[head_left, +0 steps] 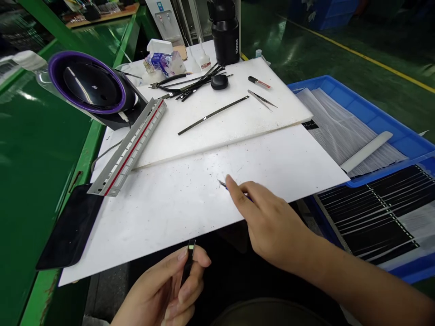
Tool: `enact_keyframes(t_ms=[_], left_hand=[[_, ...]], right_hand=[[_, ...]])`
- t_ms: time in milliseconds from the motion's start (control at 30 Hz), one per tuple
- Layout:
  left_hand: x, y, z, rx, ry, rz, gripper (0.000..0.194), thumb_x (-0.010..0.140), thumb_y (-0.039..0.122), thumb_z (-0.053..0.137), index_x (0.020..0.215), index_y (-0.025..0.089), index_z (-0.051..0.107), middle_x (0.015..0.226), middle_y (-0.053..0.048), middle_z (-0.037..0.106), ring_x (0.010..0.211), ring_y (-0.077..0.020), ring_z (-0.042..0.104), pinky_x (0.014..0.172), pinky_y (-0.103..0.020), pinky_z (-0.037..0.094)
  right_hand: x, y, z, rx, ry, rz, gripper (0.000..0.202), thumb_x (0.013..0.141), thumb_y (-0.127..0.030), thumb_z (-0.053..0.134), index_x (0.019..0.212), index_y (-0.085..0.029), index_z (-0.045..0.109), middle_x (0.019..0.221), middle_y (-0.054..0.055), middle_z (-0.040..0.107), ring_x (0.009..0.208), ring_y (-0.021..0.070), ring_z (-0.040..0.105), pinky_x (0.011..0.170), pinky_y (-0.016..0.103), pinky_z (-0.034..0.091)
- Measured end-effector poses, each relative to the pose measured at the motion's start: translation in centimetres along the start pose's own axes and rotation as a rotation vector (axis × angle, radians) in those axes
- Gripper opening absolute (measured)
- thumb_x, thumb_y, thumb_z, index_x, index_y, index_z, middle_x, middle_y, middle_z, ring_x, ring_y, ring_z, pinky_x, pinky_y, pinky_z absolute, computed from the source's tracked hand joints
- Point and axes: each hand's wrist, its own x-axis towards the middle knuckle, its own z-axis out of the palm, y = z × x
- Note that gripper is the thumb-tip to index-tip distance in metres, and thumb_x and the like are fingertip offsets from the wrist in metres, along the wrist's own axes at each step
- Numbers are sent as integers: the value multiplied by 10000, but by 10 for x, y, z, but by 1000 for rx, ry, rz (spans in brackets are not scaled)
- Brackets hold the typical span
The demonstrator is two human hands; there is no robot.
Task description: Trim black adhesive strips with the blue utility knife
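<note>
Low at the front, beyond the sheet's near edge, my left hand (170, 290) pinches a thin black strip (191, 248) between thumb and fingers. The strip's pale greenish end points upward; its lower part is hidden in the palm. My right hand (268, 217) is closed around a slim tool with a metal tip (223, 184) and a bit of blue body, mostly covered by the fingers. That tip is over the white sheet (163, 213), among small dark specks. Farther back, a similar dark strip (213, 115) lies on the white board (217, 136), near tweezers (262, 99).
On the left are a slotted metal rail (127, 151), a black phone-like slab (70, 231) and a purple-rimmed fan (87, 82). More strips (200, 82), a black case (219, 82), a marker (259, 83) and a black bottle (225, 34) stand behind. Blue trays (367, 108) hold sheets at right.
</note>
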Motion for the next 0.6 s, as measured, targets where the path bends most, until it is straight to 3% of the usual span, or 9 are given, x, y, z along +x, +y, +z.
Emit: enact_keyframes(t_ms=[133, 233, 300, 367, 433, 500, 600], left_hand=[[-1, -1, 8, 202, 71, 95, 318, 787, 485, 754, 900, 188, 751, 562, 60, 425, 438, -29, 199, 378, -132, 205], [-2, 0, 17, 583, 260, 245, 381, 798, 565, 706, 965, 225, 748, 570, 47, 471, 437, -69, 340, 390, -168, 283], [-4, 2, 24, 867, 372, 390, 384, 819, 583, 663, 981, 248, 756, 596, 16, 551, 489, -134, 483, 438, -222, 391], [-6, 3, 32, 1084, 452, 580, 320, 853, 536, 636, 991, 280, 769, 705, -23, 664, 644, -212, 615, 591, -290, 500], [-7, 4, 39, 1207, 502, 733, 256, 874, 474, 628, 1006, 312, 776, 840, -41, 734, 798, -262, 668, 740, -333, 519], [-6, 4, 44, 1249, 518, 782, 239, 890, 436, 616, 1036, 331, 774, 911, -45, 757, 841, -281, 682, 772, -349, 512], [-1, 4, 50, 1251, 486, 783, 238, 909, 398, 594, 1050, 335, 775, 907, -55, 763, 826, -290, 686, 755, -360, 504]], right_hand=[[20, 18, 7, -238, -40, -96, 664, 840, 15, 389, 1486, -122, 449, 1136, 151, 589, 933, 299, 465, 785, 441, 449], [30, 24, 7, -287, -46, -124, 597, 843, -36, 465, 1430, -129, 523, 1234, 173, 574, 991, 326, 478, 791, 468, 445], [31, 20, 3, -242, 44, -157, 557, 857, -34, 472, 1405, -105, 541, 1267, 186, 563, 1051, 332, 489, 839, 487, 444], [26, 11, -2, -95, 238, -188, 474, 883, -19, 460, 1334, -82, 594, 1182, 174, 602, 1053, 304, 520, 875, 475, 452], [17, -2, -5, 172, 403, -139, 377, 901, -21, 474, 1218, -107, 659, 1013, 119, 648, 965, 251, 576, 852, 419, 485], [8, -16, -6, 505, 354, 34, 297, 919, -59, 505, 1125, -162, 691, 928, 65, 676, 877, 205, 626, 804, 359, 521], [-1, -29, 0, 956, 120, 327, 207, 919, -148, 572, 1070, -195, 705, 950, 41, 714, 887, 193, 679, 809, 327, 552]])
